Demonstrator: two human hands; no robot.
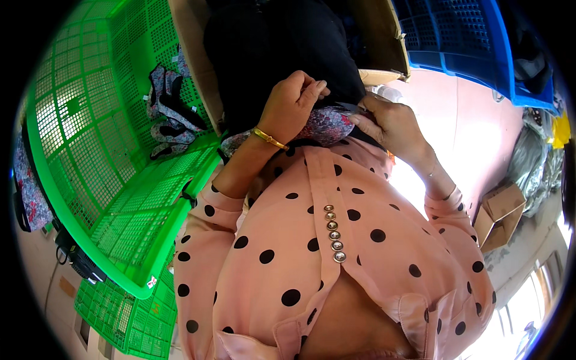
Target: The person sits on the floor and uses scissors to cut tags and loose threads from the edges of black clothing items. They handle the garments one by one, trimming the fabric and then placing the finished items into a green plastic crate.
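Here both hands, left hand (292, 102) and right hand (390, 123), grip a floral fabric piece (329, 125), clamped tight; black cloth (282, 48) hides its upper edge

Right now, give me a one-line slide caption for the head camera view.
Left hand and right hand hold a floral fabric piece beside a green plastic crate.
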